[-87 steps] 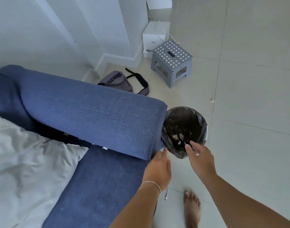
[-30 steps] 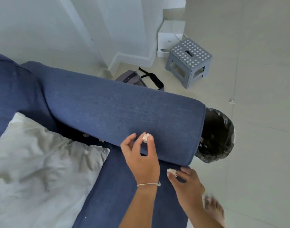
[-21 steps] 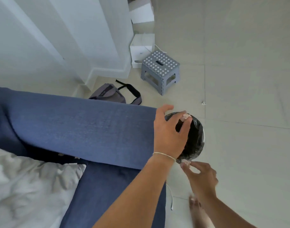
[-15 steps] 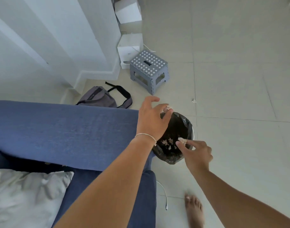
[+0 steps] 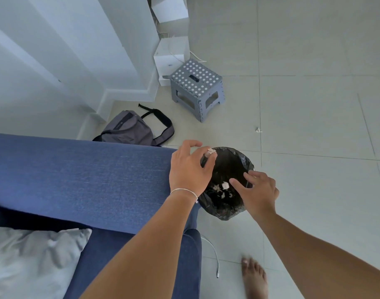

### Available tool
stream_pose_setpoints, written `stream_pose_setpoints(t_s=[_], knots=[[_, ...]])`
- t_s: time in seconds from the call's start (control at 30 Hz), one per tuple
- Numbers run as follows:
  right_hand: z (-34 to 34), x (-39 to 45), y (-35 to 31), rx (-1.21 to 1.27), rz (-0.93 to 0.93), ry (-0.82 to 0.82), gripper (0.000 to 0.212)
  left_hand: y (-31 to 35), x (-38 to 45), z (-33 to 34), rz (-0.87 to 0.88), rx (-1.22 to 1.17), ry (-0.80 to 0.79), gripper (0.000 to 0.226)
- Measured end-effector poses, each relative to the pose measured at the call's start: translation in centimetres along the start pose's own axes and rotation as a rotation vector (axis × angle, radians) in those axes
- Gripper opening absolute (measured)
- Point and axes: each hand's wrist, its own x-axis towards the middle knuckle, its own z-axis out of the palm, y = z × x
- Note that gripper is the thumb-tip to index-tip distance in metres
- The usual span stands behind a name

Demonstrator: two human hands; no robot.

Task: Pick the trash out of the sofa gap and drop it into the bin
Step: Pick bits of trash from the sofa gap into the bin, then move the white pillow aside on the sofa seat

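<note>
A bin lined with a black bag (image 5: 243, 160) stands on the floor at the end of the blue sofa arm (image 5: 81, 180). My left hand (image 5: 190, 169) hovers over the bin's left rim and pinches a small crumpled white scrap (image 5: 210, 151) in its fingertips. My right hand (image 5: 257, 192) is over the bin's right side with fingers spread and nothing in them. A white scrap (image 5: 225, 185) and several other bits lie inside the bin. The sofa gap is a dark strip under the arm at lower left.
A grey dotted step stool (image 5: 196, 88), white boxes (image 5: 171, 55) and a grey backpack (image 5: 130, 128) sit on the tiled floor beyond the sofa. One scrap (image 5: 258, 130) lies on the floor. A white cable (image 5: 215, 257) and my bare foot (image 5: 254, 277) are near the sofa front. A white pillow (image 5: 31, 262) lies on the seat.
Both hands carried scraps from the sofa to the bin. My right hand has let its scrap go into the bin and spread its fingers; the left still pinches its scrap.
</note>
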Motion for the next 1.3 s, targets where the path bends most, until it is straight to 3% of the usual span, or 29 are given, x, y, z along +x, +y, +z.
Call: stream_pose_setpoints(t_s=[0.13, 0.2, 0.3, 0.63, 0.9, 1.1, 1.3], knots=[[-0.3, 0.2, 0.5, 0.004, 0.031, 0.017, 0.064, -0.2, -0.2, 0.7, 0.183, 0.208, -0.079, 0.029], [-0.5, 0.2, 0.9, -0.004, 0.044, 0.011, 0.065, 0.5, -0.2, 1.3, 0.229, 0.201, -0.126, 0.028], [-0.9, 0.3, 1.4, -0.012, 0.055, 0.002, 0.066, 1.5, 0.0, 2.1, 0.160, 0.067, -0.212, 0.031], [-1.2, -0.5, 1.9, -0.022, 0.037, -0.021, 0.064, 0.2, -2.1, 2.1, 0.021, -0.034, -0.345, 0.051], [-0.5, -0.8, -2.4, -0.010, -0.077, -0.037, 0.061, 1.3, -3.7, -0.8, -0.085, -0.430, -0.066, 0.039], [1.2, -1.7, -9.8, 0.143, -0.241, -0.079, 0.061, 0.3, -2.8, -7.8, -0.184, -0.503, 0.389, 0.029], [5.3, -5.3, -19.5, 0.182, -0.500, -0.137, 0.063, -10.9, -7.1, -14.2, -0.401, -0.377, 0.346, 0.034]])
